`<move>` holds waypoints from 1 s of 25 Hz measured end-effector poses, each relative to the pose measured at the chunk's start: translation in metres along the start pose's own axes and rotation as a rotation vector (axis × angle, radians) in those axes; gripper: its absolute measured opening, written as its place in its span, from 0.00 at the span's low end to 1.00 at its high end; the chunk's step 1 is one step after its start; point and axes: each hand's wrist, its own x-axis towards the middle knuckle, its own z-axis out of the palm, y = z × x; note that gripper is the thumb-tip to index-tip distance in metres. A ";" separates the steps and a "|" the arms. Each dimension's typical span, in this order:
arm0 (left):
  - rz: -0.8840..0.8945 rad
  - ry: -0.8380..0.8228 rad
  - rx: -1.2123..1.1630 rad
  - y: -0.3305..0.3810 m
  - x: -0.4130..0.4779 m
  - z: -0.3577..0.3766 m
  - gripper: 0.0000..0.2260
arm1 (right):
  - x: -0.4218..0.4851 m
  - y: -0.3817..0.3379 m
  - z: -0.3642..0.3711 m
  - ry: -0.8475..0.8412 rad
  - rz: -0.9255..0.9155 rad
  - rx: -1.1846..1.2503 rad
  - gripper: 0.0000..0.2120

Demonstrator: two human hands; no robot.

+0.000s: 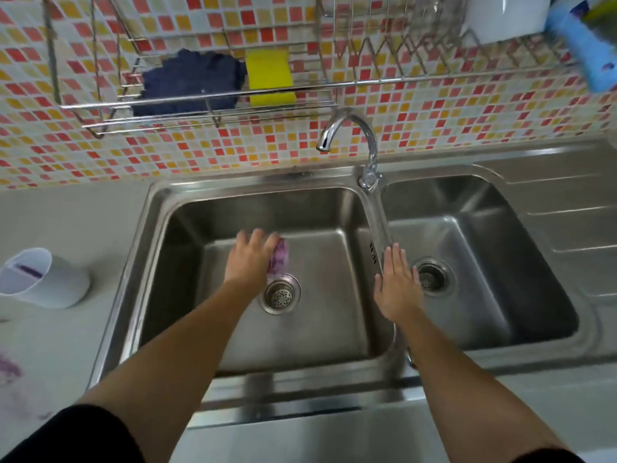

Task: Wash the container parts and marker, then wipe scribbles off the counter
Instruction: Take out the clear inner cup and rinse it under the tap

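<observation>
Left hand [249, 259] grips a purple-stained cloth [278, 259]; right hand [397, 285] spread flat, empty.

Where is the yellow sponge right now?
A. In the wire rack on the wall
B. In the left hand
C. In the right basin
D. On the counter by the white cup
A: the sponge stands in the rack beside a dark cloth, above the sink; neither hand touches it.

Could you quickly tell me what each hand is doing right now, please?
Left hand: closed on a purple-stained cloth.
Right hand: open, flat, holding nothing.
</observation>
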 end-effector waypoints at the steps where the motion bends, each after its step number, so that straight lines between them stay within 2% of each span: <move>1: 0.008 -0.014 0.063 0.000 0.005 -0.001 0.32 | 0.000 0.001 0.002 0.018 -0.010 0.008 0.28; 3: 0.049 -0.014 0.174 0.002 0.014 -0.004 0.31 | 0.001 0.001 0.003 0.028 -0.023 0.017 0.28; 7: 0.195 0.022 0.362 0.008 0.028 -0.011 0.34 | 0.002 0.003 0.006 0.033 -0.016 0.019 0.29; 9: 0.195 0.025 0.309 0.008 0.030 -0.011 0.34 | 0.002 0.004 0.006 0.030 -0.018 0.025 0.29; 11: 0.047 0.001 -0.007 0.006 0.030 -0.005 0.35 | -0.001 0.004 0.006 0.027 -0.030 0.029 0.28; 14: -0.341 -0.072 -0.789 0.010 0.027 -0.001 0.35 | 0.008 0.003 -0.004 0.032 -0.060 0.130 0.27; 15: -0.399 -0.072 -0.954 0.013 0.027 -0.001 0.34 | 0.020 0.002 -0.012 0.052 -0.069 0.187 0.28; 18: -0.350 -0.094 -1.125 0.020 0.028 -0.007 0.32 | 0.075 -0.008 -0.053 0.100 -0.065 0.288 0.33; 21: -0.263 -0.108 -1.225 0.017 0.036 -0.010 0.33 | 0.119 -0.029 -0.084 0.058 -0.089 0.298 0.40; 25: -0.218 -0.116 -1.348 0.011 0.045 -0.015 0.34 | 0.132 -0.051 -0.083 -0.094 -0.325 0.096 0.44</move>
